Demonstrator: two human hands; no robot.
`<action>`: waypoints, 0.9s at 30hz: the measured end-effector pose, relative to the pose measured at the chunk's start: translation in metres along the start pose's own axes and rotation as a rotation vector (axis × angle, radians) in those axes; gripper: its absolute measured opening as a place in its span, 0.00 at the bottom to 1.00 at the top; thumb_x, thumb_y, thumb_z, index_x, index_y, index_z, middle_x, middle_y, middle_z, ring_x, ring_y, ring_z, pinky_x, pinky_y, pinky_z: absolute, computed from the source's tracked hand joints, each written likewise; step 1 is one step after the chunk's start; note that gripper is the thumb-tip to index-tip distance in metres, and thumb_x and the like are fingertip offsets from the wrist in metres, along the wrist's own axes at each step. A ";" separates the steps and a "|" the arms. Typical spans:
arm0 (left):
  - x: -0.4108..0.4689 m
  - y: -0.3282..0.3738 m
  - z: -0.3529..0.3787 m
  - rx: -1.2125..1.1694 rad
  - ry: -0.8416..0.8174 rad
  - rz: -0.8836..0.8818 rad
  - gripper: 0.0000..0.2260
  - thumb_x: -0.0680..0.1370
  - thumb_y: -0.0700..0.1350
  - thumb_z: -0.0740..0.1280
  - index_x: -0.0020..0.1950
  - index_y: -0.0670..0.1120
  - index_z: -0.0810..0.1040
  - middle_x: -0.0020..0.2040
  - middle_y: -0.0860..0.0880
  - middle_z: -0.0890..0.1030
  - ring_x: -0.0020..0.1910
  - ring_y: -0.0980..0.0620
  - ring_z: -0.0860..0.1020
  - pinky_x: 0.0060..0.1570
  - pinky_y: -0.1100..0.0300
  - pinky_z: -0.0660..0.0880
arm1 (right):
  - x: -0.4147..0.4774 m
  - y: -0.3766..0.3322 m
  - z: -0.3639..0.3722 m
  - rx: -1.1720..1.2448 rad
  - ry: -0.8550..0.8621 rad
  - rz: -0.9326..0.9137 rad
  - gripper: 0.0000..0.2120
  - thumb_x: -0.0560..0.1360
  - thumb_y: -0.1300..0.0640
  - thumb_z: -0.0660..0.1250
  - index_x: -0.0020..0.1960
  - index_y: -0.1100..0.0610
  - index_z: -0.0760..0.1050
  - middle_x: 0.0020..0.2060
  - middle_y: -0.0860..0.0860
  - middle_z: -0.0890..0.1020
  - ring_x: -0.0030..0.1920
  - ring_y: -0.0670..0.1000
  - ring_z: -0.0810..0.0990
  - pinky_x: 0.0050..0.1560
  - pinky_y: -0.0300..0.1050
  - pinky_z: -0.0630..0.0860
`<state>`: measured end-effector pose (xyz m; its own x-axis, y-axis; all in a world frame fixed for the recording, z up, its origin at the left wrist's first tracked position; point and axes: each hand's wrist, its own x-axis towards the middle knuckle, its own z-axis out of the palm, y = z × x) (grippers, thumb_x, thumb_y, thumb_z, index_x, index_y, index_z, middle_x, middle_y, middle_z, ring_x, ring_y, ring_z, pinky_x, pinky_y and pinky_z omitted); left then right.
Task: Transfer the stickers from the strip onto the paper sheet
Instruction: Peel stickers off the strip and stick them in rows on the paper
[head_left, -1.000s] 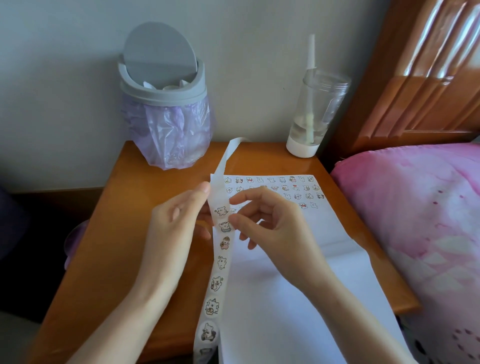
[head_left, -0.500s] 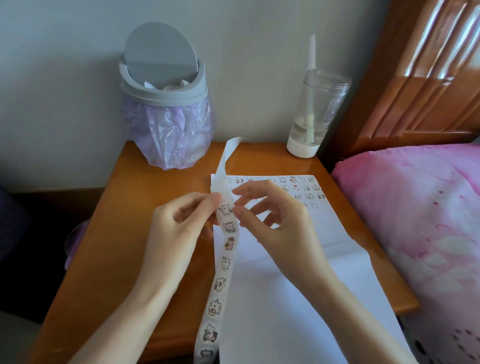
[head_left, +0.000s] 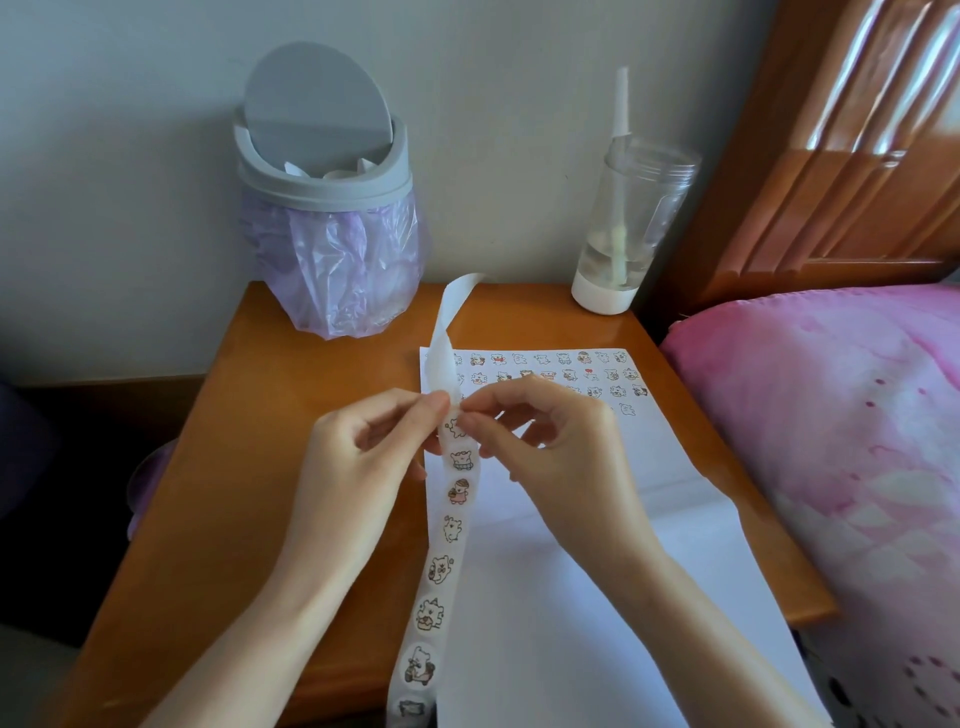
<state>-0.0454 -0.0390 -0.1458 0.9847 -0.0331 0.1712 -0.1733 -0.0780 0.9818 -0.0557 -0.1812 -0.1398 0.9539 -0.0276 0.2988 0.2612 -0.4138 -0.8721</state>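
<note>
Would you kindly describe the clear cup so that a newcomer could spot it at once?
Start at the wooden table and go to its back right corner, by the headboard. The clear cup stands upright there, holding a white straw. Unlike the grey bin at back left, it is see-through with a white base.

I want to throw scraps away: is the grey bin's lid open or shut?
Open. The swing lid of the grey bin stands tilted up, and white paper scraps show in the gap beneath it.
</note>
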 end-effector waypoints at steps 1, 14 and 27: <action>0.000 0.000 0.000 0.005 0.001 0.000 0.09 0.77 0.43 0.66 0.39 0.44 0.84 0.32 0.48 0.82 0.28 0.59 0.75 0.29 0.73 0.69 | 0.000 0.000 0.000 -0.010 0.001 0.001 0.08 0.72 0.58 0.73 0.40 0.46 0.79 0.36 0.39 0.82 0.38 0.43 0.79 0.36 0.34 0.73; 0.000 -0.001 0.001 0.041 0.005 0.002 0.11 0.77 0.44 0.66 0.37 0.43 0.83 0.27 0.54 0.79 0.28 0.59 0.75 0.29 0.74 0.69 | -0.001 0.002 0.001 0.000 0.001 0.001 0.05 0.72 0.58 0.73 0.43 0.48 0.80 0.38 0.42 0.81 0.38 0.44 0.79 0.37 0.37 0.76; 0.001 -0.004 0.000 0.014 0.021 -0.050 0.11 0.76 0.46 0.67 0.36 0.46 0.83 0.30 0.51 0.81 0.27 0.59 0.74 0.29 0.73 0.69 | -0.004 0.011 0.009 -0.157 0.101 -0.255 0.01 0.72 0.61 0.71 0.44 0.57 0.81 0.37 0.47 0.81 0.36 0.46 0.79 0.34 0.36 0.74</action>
<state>-0.0438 -0.0385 -0.1491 0.9923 -0.0079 0.1234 -0.1236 -0.0928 0.9880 -0.0556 -0.1773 -0.1542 0.8391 0.0086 0.5439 0.4567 -0.5544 -0.6957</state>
